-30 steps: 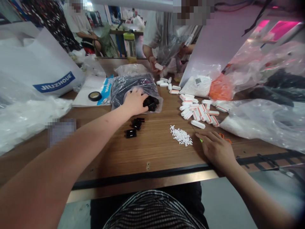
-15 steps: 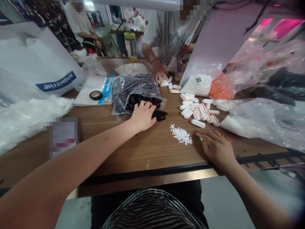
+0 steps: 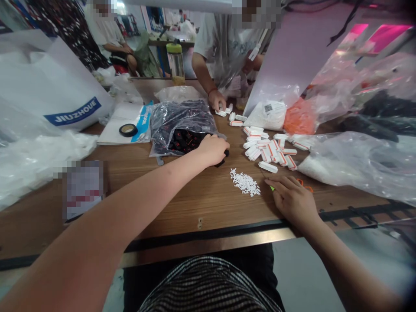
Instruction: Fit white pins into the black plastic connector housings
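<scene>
Head view shows the left hand (image 3: 212, 150) curled over black plastic pieces (image 3: 221, 164) at the right of a crinkled clear bag (image 3: 183, 112), the right hand (image 3: 294, 197) bent over a slim green tool (image 3: 272, 188), both grips unclear.

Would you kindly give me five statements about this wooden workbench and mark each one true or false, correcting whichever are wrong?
1. The left hand is over black plastic parts at the open clear plastic bag. True.
2. The round roll of black tape lies directly on the wooden tabletop. False: the roll of black tape lies on white-and-blue paper.
3. The heap of tiny white pegs is nearer the wearer than the pile of white-and-orange plastic pieces. True.
4. The right hand is inside the clear bag. False: the right hand is at the wooden tabletop, beside the pegs.
5. The transparent bottle with a green lid stands upright beyond the bag. True.
</scene>
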{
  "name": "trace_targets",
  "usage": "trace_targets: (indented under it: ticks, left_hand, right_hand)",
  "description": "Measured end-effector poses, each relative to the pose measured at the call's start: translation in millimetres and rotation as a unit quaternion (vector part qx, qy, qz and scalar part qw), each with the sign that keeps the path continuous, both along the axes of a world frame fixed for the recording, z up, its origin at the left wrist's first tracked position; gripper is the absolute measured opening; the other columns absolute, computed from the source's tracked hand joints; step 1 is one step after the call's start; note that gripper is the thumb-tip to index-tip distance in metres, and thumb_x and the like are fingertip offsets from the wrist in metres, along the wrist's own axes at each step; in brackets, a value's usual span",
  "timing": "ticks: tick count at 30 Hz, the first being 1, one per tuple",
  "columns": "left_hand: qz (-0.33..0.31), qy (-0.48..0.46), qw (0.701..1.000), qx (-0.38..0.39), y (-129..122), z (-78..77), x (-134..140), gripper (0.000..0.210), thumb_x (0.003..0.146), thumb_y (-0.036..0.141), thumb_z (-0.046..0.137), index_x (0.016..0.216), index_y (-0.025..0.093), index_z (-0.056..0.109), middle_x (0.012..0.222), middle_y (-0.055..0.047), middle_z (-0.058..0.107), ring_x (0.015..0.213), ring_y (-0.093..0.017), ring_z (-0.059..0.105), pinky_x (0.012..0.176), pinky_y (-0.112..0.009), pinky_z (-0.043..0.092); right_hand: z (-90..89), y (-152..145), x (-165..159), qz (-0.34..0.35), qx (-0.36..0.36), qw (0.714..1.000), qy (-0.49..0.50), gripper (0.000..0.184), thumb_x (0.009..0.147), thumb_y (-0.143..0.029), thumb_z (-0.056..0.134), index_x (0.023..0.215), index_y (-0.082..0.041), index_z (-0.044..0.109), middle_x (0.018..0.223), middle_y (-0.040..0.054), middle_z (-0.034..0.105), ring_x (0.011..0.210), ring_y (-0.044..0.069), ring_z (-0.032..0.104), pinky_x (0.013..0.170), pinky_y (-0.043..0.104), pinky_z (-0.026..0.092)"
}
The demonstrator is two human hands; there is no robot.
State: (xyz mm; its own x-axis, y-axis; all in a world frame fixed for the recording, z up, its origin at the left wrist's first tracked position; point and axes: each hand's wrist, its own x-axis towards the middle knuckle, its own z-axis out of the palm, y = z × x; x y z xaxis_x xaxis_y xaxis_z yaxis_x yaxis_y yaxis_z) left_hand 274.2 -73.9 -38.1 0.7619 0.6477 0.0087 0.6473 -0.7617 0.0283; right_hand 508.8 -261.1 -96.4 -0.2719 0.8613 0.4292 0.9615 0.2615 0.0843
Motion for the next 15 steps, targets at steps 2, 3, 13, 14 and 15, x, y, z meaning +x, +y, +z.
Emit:
trace_targets:
  ticks: [2, 3, 13, 14, 15]
  left_hand:
    - [0.005, 0.011, 1.000, -0.008, 2.2, 3.6, 8.4, 0.023, 0.084, 0.020, 0.060, 0.103, 0.016, 0.072, 0.109, -0.013, 0.068, 0.104, -0.031, 0.059, 0.087, -0.042, 0.041]
    - [0.009, 0.012, 1.000, -0.010, 2.3, 5.9, 11.1, 0.023, 0.082, 0.018, 0.060, 0.101, 0.015, 0.072, 0.108, -0.014, 0.069, 0.102, -0.030, 0.060, 0.085, -0.041, 0.042]
    - [-0.010, -0.169, 0.978, -0.124, -75.0, 3.0, -52.6, 0.018, 0.077, 0.021, 0.065, 0.094, 0.022, 0.061, 0.097, -0.002, 0.063, 0.078, -0.017, 0.059, 0.066, -0.030, 0.044]
    - [-0.002, -0.178, 0.973, -0.147, -88.0, -4.5, -64.0, 0.015, 0.078, 0.021, 0.065, 0.093, 0.022, 0.060, 0.096, -0.002, 0.062, 0.077, -0.016, 0.058, 0.067, -0.029, 0.044]
    - [0.008, -0.192, 0.967, -0.165, -99.8, -12.6, -74.2, 0.012, 0.080, 0.021, 0.065, 0.091, 0.021, 0.060, 0.095, -0.001, 0.061, 0.076, -0.015, 0.058, 0.068, -0.029, 0.044]
  right_hand:
    - [-0.3, 0.4, 0.5, 0.001, 0.000, 1.000, 0.004, 0.031, 0.085, -0.008, 0.050, 0.108, -0.015, 0.070, 0.107, 0.0079, 0.071, 0.095, 0.022, 0.062, 0.086, 0.035, 0.051]
    - [-0.2, 0.6, 0.5, 0.001, -0.001, 1.000, 0.006, 0.031, 0.085, -0.008, 0.050, 0.108, -0.015, 0.070, 0.107, 0.0080, 0.071, 0.095, 0.022, 0.062, 0.086, 0.036, 0.052]
    - [6.0, -0.7, -2.9, -0.016, -0.003, 1.000, 0.027, 0.033, 0.088, -0.015, 0.052, 0.117, -0.017, 0.067, 0.100, 0.0084, 0.071, 0.091, 0.023, 0.063, 0.080, 0.035, 0.051]
    - [8.0, -1.0, -3.3, -0.020, 0.006, 0.999, 0.026, 0.032, 0.089, -0.017, 0.053, 0.118, -0.017, 0.067, 0.097, 0.0081, 0.071, 0.090, 0.023, 0.063, 0.080, 0.035, 0.050]
    - [10.7, -1.5, -4.3, -0.026, 0.022, 0.999, 0.024, 0.030, 0.089, -0.019, 0.055, 0.116, -0.017, 0.067, 0.096, 0.0080, 0.071, 0.090, 0.023, 0.063, 0.081, 0.035, 0.048]
